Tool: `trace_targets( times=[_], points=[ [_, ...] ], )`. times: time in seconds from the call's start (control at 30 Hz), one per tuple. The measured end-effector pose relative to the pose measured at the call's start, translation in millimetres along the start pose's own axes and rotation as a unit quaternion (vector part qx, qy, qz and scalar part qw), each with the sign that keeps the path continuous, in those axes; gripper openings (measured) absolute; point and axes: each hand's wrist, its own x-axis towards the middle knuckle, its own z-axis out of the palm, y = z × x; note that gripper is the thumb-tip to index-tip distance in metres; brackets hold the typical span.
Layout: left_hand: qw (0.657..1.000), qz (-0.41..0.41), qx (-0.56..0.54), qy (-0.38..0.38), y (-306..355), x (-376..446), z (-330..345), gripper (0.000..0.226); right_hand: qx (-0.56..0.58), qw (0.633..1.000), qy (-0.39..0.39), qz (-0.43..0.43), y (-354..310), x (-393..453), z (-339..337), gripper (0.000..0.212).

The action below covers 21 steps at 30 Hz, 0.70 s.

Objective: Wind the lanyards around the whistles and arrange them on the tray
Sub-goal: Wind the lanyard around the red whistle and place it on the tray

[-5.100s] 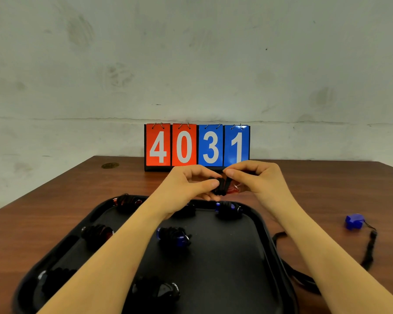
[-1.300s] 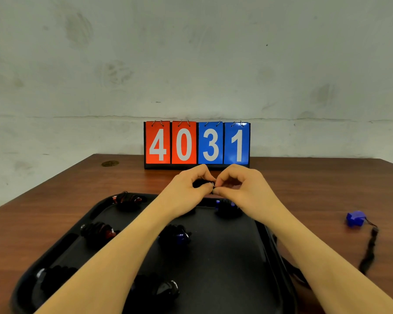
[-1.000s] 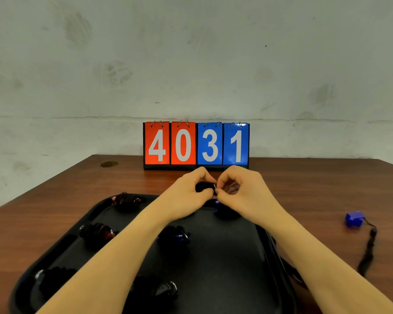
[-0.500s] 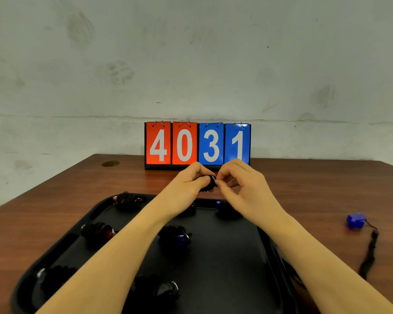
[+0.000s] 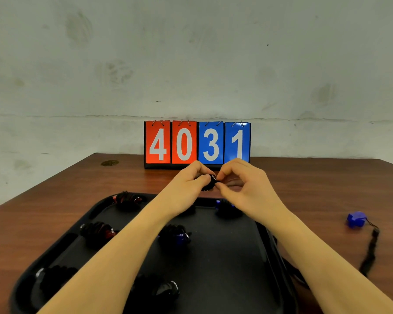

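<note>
Down and left of the left hand [image 5: 192, 182], on the black tray [image 5: 232, 257]: six wound bundles in plain sight, red-bodied [image 5: 128, 199] at the far corner, another red one [image 5: 98, 232], one dark [image 5: 55, 277] at the near edge, then blue [image 5: 176, 236] and dark [image 5: 157, 290] under the forearm. Left hand curled, pinching a nearly wrapped whistle [image 5: 210, 183] from its side, raised above the tray's far rim. Right hand [image 5: 241, 184] curled too, thumb and forefinger nipping the metal ring at the cord's end, probably securing the tail. Below the right hand, another blue bundle [image 5: 227, 207] on the tray. Far right of it, on the tabletop [image 5: 327, 189], a blue whistle [image 5: 355, 219] with loose lanyard [image 5: 370, 252], still unwound. Judged: mostly done; this one to set down, at least one left.
</note>
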Motion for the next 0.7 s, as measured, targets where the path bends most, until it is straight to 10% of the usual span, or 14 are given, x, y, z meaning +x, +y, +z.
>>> trace_targets(
  times=[0.7],
  points=[
    [0.998,0.002,0.050,-0.028,1,-3,3,0.011,-0.132,0.990,-0.042,-0.014,1,2,8,0.019]
  ],
)
